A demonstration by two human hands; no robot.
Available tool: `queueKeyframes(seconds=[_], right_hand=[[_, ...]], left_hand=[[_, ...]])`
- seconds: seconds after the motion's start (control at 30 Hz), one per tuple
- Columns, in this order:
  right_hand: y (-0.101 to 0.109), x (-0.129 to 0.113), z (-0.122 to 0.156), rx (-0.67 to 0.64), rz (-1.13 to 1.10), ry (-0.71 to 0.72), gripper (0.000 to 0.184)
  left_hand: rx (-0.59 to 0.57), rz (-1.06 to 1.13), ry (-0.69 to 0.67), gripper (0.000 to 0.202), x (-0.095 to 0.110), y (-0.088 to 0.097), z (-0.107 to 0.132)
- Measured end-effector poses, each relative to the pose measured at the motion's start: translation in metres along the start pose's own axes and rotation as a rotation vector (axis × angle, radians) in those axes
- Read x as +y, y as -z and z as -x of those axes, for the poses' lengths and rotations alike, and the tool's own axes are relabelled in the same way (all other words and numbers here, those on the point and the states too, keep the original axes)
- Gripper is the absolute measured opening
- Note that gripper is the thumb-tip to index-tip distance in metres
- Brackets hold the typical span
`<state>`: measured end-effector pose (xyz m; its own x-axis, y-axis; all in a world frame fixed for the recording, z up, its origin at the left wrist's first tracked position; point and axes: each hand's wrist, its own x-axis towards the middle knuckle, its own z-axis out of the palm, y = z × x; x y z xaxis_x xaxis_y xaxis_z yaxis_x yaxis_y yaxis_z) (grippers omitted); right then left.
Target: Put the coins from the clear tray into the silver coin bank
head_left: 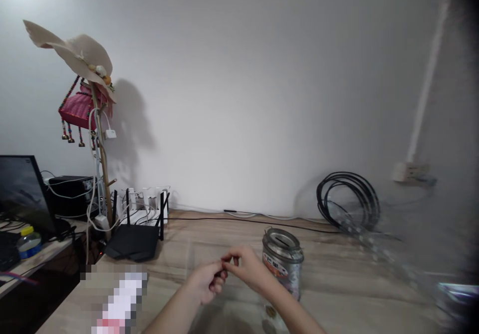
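Observation:
Over the wooden table [209,229], my left hand [210,281] is closed with its fingers curled in. My right hand [242,269] meets it at the fingertips, thumb and fingers pinched together. Whatever lies between the fingers is too small or hidden to make out. Just right of my right hand stands a metal tin [284,259] with a printed label and a dark slot in its lid. My right forearm covers part of its lower side. A small brownish round spot [270,312] shows below the tin, its kind unclear.
A black router [132,241] with upright antennas sits at the left, by a stand with a straw hat [80,54] and pink bag [78,109]. Coiled black cable [348,199] leans on the wall at right. A monitor [22,194] and yellow-capped bottle [28,244] are far left.

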<state>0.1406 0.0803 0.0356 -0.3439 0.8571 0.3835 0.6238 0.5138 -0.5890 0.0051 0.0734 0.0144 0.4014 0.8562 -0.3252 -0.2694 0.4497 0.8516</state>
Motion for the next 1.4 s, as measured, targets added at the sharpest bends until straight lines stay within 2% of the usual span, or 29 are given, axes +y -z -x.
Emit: queueKeyframes(seconds=[0.13,0.27,0.33,0.4,0.47,0.5,0.57,0.63,0.73,0.8,0.87,0.97,1.0,1.03,1.13,1.2,1.3,1.4], right_hand=[[0.002,0.000,0.002,-0.031,0.064,-0.013,0.016],[0.004,-0.003,0.002,0.012,0.157,-0.052,0.019],[0.016,-0.003,0.003,0.081,0.220,-0.048,0.021],[0.036,0.001,0.005,0.249,0.318,-0.058,0.023],[0.062,0.009,0.010,0.483,0.455,-0.177,0.026],[0.075,0.015,0.012,0.549,0.516,-0.282,0.027],[0.096,0.028,0.017,0.542,0.553,-0.491,0.026],[0.108,0.041,0.020,0.461,0.519,-0.598,0.023],[0.111,0.051,0.021,0.405,0.473,-0.549,0.022],[0.108,0.050,0.021,0.409,0.473,-0.489,0.023],[0.103,0.043,0.020,0.515,0.503,-0.423,0.028],[0.087,0.027,0.016,0.697,0.494,-0.222,0.032],[0.079,0.021,0.013,0.674,0.444,-0.149,0.031],[0.070,0.016,0.011,0.587,0.371,-0.087,0.031],[0.040,0.006,0.003,0.172,0.126,0.012,0.027],[0.024,0.002,0.000,-0.016,0.014,0.021,0.025],[0.012,-0.001,-0.001,-0.109,-0.091,0.009,0.025],[0.013,-0.004,0.001,-0.131,-0.108,0.001,0.024]], left_hand=[[-0.083,0.110,0.105,0.008,0.000,0.002,-0.001],[-0.185,0.219,0.153,0.012,0.004,0.006,-0.002],[-0.254,0.236,0.157,0.012,0.006,0.008,0.000],[-0.255,0.208,0.156,0.018,0.008,0.009,0.000],[-0.176,0.163,0.156,0.025,0.008,0.008,0.000],[-0.129,0.144,0.156,0.026,0.007,0.008,0.000],[-0.074,0.110,0.149,0.027,0.004,0.007,-0.001],[-0.055,0.063,0.112,0.028,0.000,0.006,-0.002],[-0.044,-0.024,0.033,0.023,-0.003,0.006,-0.002],[-0.049,-0.062,0.000,0.018,-0.003,0.005,-0.001],[-0.045,-0.092,-0.018,0.012,-0.001,0.004,0.001],[-0.026,-0.153,-0.036,0.021,0.001,0.001,0.004],[-0.027,-0.170,-0.044,0.025,0.002,0.001,0.005],[-0.031,-0.183,-0.055,0.029,0.002,0.000,0.005],[-0.032,-0.197,-0.101,0.038,0.002,0.001,0.004],[-0.011,-0.188,-0.115,0.039,0.001,0.002,0.002],[0.004,-0.147,-0.099,0.036,0.000,0.004,0.000],[-0.022,-0.126,-0.107,0.032,-0.001,0.004,0.000]])
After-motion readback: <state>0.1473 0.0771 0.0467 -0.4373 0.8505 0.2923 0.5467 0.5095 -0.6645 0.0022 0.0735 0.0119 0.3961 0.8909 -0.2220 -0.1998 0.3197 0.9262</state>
